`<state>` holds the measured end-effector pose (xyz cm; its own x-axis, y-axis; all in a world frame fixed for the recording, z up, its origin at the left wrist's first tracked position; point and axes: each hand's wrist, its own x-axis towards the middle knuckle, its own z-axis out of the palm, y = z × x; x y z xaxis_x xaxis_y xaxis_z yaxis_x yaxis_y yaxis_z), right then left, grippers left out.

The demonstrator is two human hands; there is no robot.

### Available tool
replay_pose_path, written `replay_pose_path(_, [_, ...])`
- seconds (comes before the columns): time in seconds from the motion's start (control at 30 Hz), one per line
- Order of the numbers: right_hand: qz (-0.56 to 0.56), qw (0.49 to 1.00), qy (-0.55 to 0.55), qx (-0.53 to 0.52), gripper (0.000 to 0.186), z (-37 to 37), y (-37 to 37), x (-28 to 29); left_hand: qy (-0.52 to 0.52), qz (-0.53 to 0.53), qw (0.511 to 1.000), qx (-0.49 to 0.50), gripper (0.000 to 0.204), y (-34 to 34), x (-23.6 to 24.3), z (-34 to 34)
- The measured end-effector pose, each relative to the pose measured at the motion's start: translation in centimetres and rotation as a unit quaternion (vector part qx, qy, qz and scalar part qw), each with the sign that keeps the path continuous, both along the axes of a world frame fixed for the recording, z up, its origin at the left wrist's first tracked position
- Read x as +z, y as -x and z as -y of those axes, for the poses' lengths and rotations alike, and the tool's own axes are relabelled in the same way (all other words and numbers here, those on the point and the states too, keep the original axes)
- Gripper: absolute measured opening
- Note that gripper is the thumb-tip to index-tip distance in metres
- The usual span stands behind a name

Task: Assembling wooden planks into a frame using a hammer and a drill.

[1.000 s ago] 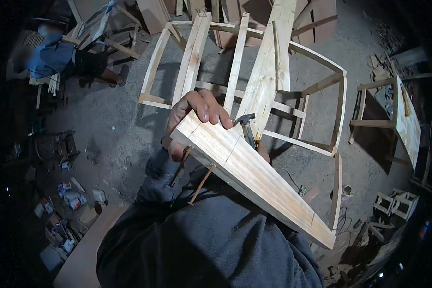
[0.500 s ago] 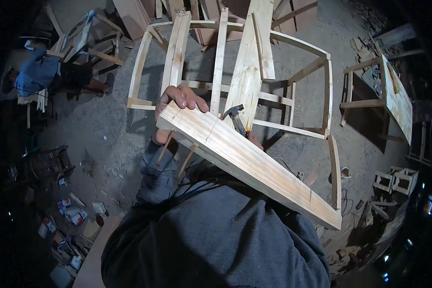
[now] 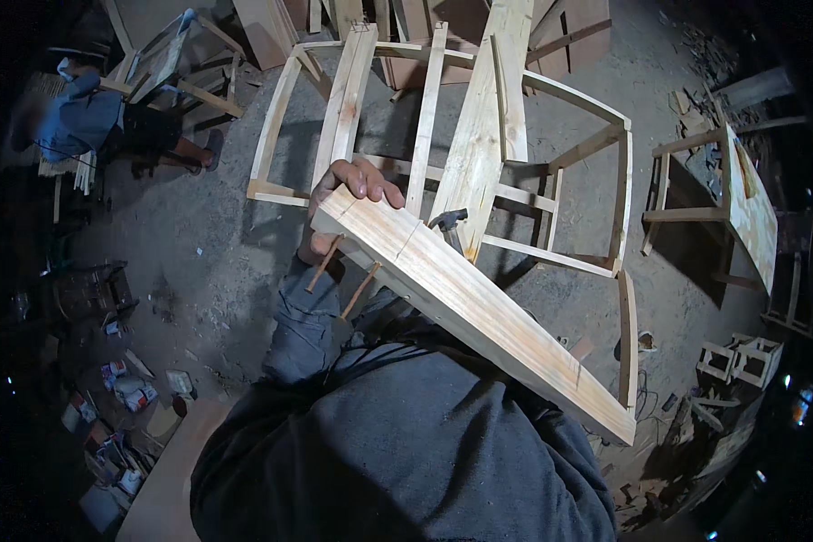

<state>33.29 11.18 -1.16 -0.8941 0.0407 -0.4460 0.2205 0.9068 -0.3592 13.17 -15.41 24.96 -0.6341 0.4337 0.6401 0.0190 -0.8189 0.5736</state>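
My left hand [image 3: 363, 181] grips the upper left end of a thick, pale wooden beam [image 3: 479, 303], fingers curled over the far side. The beam slants down to the right in front of my body. Pencil lines cross its face near both ends. Two thin brown rods, nails or pegs [image 3: 359, 291], stick out of its near side below my left hand. Just past the beam shows a claw hammer [image 3: 449, 220], its handle running down behind the wood. My right hand is hidden there by the beam; the earlier frame shows it closed on that handle.
Beyond the beam stands a large wooden furniture frame [image 3: 621, 194], with a wide plank [image 3: 468, 185] lying across it. A person [image 3: 86, 117] works at another frame at the far left. A panelled frame [image 3: 754, 203] stands right. Containers and scraps [image 3: 131, 393] litter the lower left.
The beam's left end has shifted slightly right and up, its right end slightly down. My right hand has gone out of sight behind the beam. The view has shifted a little.
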Motion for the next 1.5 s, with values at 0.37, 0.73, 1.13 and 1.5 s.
replay_pose_path(0.37, [-0.028, 0.992, 0.112, -0.060, 0.078, -5.7, -6.1, 5.4, -0.054, -0.008, 0.996, -0.066, 0.090, 0.7, -2.9, 0.7])
replay_pose_path(0.73, [0.047, 0.981, 0.155, -0.102, 0.083, -11.7, -8.5, 7.4, 0.001, 0.030, 0.979, -0.202, 0.078, 5.2, -3.4, 3.9])
replay_pose_path(1.13, [-0.198, 0.608, 0.639, -0.427, 0.056, -9.4, -13.2, 12.1, 0.058, -0.076, 0.966, -0.240, 0.082, 7.9, -3.6, 5.1])
replay_pose_path(1.5, [-0.428, 0.121, 0.821, -0.357, 0.046, -14.7, -8.3, 29.2, 0.068, -0.058, 0.989, -0.115, 0.042, 2.3, -2.1, 2.8])
